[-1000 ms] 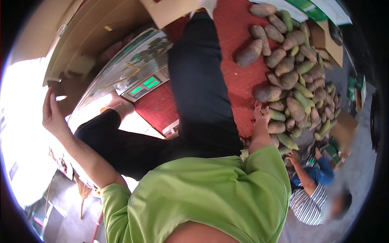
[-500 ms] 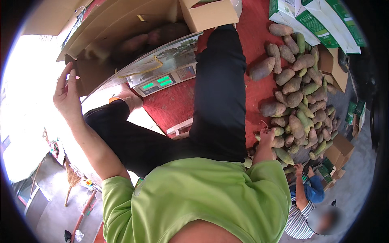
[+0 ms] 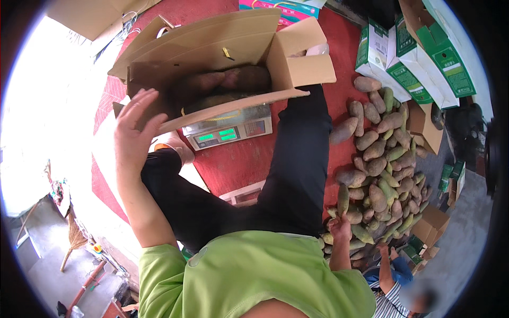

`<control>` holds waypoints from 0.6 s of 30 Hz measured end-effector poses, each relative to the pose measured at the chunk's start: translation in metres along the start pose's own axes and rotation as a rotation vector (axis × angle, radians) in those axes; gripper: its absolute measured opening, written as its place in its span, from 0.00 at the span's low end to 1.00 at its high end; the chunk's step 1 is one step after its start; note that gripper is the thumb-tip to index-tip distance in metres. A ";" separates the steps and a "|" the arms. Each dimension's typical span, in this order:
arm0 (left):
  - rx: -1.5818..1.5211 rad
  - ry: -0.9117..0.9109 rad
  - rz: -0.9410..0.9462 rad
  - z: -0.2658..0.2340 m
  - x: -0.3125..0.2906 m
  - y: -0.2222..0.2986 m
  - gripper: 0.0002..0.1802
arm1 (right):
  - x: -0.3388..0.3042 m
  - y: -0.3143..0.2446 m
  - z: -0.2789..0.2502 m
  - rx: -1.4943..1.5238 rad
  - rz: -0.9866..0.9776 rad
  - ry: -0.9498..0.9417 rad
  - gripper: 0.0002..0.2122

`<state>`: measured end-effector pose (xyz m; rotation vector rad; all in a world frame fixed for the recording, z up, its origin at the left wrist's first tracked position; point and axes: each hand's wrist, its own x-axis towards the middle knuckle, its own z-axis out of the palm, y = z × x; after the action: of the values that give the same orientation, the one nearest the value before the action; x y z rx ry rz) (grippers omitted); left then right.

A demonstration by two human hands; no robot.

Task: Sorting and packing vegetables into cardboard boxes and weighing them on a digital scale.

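Note:
My left hand (image 3: 137, 124) is open at the near left corner of a cardboard box (image 3: 249, 100), its fingers apart beside the flap. Inside the box lie several large brownish-purple sweet potatoes (image 3: 246, 79), partly in shade. Beneath the box sits a digital scale (image 3: 228, 135) with lit green displays. Down at the right, my right hand (image 3: 340, 228) is closed round the lower end of a long greenish sweet potato (image 3: 343, 199), which points up at the edge of a big pile of sweet potatoes (image 3: 377, 197). Its fingertips are partly hidden.
White and green cartons (image 3: 395, 63) stand at the back right. A co-worker (image 3: 389, 281) in a striped shirt reaches toward the pile at lower right. My legs straddle the red surface (image 3: 228, 175). A broom (image 3: 76, 236) leans at the lower left.
The view has shifted, showing more of the box's inside. My left hand has moved right, over the box's corner. My right hand now holds the long greenish sweet potato upright.

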<state>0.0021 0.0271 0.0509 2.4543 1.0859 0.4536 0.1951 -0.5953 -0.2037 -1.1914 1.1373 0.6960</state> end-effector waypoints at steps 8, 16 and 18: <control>-0.261 -0.160 -0.147 -0.005 -0.004 0.001 0.25 | -0.124 -0.074 0.159 -0.341 -0.573 -0.431 0.11; -0.312 -0.130 -0.247 -0.002 -0.007 0.003 0.39 | -0.267 -0.119 0.332 -0.821 -0.797 -0.940 0.19; -0.283 -0.120 -0.218 0.001 -0.007 -0.001 0.42 | -0.289 -0.121 0.374 -1.032 -0.830 -1.025 0.17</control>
<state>-0.0024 0.0225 0.0491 2.0640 1.1378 0.3591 0.3242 -0.2333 0.0974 -1.6291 -0.6792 1.0451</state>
